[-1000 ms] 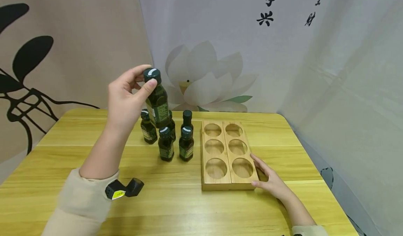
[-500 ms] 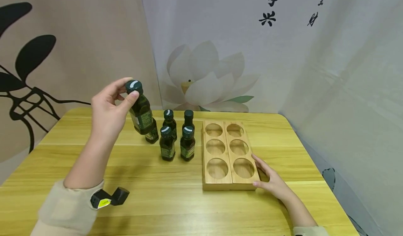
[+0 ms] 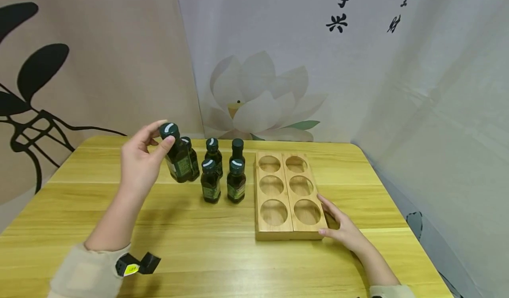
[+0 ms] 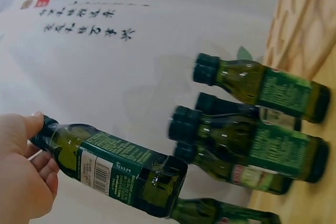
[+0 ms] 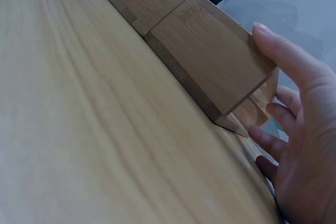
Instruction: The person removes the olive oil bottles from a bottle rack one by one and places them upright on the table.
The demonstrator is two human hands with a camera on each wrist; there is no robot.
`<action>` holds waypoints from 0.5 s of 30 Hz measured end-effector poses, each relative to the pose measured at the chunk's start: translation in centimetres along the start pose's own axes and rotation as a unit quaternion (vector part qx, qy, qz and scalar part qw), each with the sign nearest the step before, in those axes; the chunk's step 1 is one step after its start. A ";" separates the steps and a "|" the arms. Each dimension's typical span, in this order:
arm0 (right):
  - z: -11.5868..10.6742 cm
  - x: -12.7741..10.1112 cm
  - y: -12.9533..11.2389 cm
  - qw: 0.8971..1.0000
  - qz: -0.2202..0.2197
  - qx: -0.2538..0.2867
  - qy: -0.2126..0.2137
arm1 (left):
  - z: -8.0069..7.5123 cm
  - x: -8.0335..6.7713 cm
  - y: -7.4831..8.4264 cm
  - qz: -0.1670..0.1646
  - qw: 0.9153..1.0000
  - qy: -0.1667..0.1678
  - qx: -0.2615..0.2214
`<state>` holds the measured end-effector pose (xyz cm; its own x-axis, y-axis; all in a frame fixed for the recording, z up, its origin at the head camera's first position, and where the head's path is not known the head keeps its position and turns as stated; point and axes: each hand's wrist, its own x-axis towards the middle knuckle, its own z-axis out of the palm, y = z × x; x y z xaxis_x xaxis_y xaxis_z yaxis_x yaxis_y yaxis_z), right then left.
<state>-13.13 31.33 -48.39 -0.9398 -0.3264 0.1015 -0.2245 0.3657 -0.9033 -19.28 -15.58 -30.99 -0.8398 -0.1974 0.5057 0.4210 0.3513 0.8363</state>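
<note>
In the head view my left hand (image 3: 139, 158) pinches the dark cap of a green glass oil bottle (image 3: 180, 163) between thumb and fingers. The bottle hangs slightly tilted at the left of the group. Its green label and barcode (image 4: 95, 170) face the left wrist camera. Several similar bottles (image 3: 210, 183) stand upright beside it; one (image 3: 192, 158) is partly hidden behind the held one. My right hand (image 3: 343, 229) rests at the near right corner of a wooden bottle rack (image 3: 289, 220), thumb at the front edge (image 5: 262, 61), relaxed fingers along the open side.
The rack has two joined rows of round holes, with no bottle in them. Everything stands on a yellow wood-grain table (image 3: 222, 262). Behind the table hangs a pale curtain (image 3: 262, 24) with a printed lotus and dark characters.
My left hand has carried the bottle leftward, then lowered it beside the rear left bottle. My right hand and the rack have stayed in place.
</note>
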 end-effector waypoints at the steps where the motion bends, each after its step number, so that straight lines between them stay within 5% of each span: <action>1: 0.0 0.0 0.0 1.000 0.000 -0.001 0.000 | 0.1 -0.1 -0.3 -0.001 1.000 0.001 -0.001; 15: -0.1 0.0 0.2 1.000 -0.002 -0.001 0.001 | 0.9 -1.9 -4.6 -0.015 1.000 0.012 0.008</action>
<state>-13.18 31.47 -48.56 -0.9395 -0.3257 0.1064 -0.2292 0.3666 -0.9017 -19.88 -15.99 -35.97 -0.8433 -0.2298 0.4859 0.3901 0.3602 0.8474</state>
